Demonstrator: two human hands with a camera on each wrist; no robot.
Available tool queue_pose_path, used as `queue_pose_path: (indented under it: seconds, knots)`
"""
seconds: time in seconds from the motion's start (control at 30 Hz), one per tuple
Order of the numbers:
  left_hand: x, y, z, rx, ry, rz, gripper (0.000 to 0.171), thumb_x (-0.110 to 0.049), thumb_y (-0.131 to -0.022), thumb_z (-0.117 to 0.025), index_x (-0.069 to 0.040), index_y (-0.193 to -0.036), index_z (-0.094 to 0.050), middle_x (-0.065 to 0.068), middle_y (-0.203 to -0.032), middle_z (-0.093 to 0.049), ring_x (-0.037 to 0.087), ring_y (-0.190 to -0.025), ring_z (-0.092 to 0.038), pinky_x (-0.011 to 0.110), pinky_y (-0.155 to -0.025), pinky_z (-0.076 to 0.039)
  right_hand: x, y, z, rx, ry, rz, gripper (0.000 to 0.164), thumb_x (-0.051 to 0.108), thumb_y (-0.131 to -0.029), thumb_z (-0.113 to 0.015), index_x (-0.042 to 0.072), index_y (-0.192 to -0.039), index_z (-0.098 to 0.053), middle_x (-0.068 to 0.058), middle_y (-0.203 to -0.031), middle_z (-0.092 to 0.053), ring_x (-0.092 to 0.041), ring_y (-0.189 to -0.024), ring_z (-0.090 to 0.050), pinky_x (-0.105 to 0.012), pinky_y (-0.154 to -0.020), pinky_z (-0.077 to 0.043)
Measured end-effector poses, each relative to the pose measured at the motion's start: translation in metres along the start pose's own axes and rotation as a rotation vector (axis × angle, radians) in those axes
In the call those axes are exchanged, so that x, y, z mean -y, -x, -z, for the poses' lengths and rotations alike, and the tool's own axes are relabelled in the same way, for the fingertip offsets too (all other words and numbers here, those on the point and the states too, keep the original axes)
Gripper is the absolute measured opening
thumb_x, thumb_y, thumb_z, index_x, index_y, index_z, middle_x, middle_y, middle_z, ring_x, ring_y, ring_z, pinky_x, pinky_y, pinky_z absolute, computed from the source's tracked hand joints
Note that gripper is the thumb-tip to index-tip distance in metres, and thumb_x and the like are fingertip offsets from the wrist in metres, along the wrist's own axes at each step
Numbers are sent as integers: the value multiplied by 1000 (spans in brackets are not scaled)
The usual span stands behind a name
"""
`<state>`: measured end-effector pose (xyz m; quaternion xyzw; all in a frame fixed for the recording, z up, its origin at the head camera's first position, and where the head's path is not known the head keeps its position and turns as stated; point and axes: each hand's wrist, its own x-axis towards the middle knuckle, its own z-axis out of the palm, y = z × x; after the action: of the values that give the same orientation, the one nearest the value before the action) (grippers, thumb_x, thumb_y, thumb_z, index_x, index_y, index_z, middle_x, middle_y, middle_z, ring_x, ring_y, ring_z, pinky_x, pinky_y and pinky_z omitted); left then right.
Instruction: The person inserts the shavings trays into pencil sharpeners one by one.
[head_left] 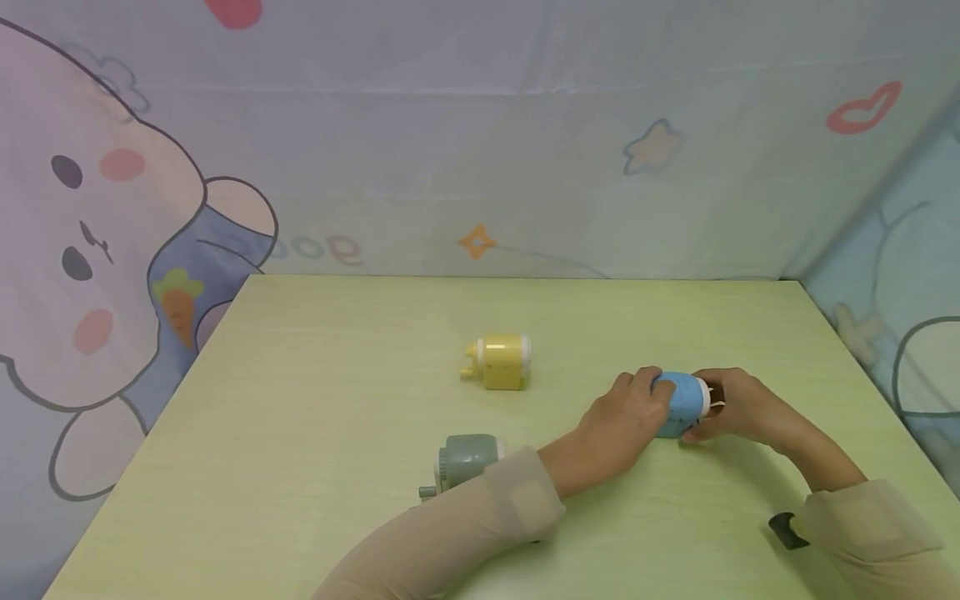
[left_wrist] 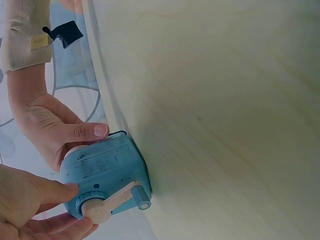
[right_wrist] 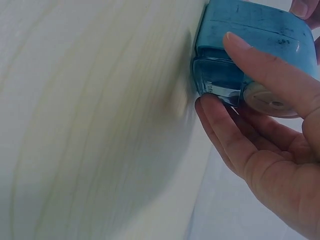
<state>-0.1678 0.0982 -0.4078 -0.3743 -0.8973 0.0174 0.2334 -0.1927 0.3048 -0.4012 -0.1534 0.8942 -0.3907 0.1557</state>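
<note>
Both hands hold a blue hand-crank pencil sharpener [head_left: 678, 406] over the right part of the table. At its crank end, my left hand [head_left: 618, 425] grips it with thumb and fingers close to the pale crank arm [left_wrist: 112, 202]. My right hand [head_left: 738, 407] grips the opposite, white-faced end; in the right wrist view its thumb lies along the blue body, with the fingers at the lower edge. Whether the base touches the table cannot be told. A yellow sharpener [head_left: 504, 362] stands farther back, and a green sharpener [head_left: 468, 457] is partly covered by my left sleeve.
The pale yellow-green table [head_left: 300, 375] ends at a printed cloth backdrop [head_left: 420, 125] behind and another cloth on the right. A dark tag-like piece [head_left: 787, 531] hangs by the right sleeve. The left forearm crosses the front of the table.
</note>
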Motion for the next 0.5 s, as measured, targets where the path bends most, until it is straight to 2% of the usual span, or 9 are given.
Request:
queue_pose_path:
  seconds: [0.5]
  knots:
    - [0, 0, 3, 27, 16, 7, 35, -22, -85, -63, -10, -117, -52, 6, -119, -49, 14, -86, -51, 11, -63, -45, -1, 0, 1, 8, 26, 14, 61, 14, -62, -84, -4, -112, -53, -7, -95, -59, -18, -83, -55, -29, -69, -50]
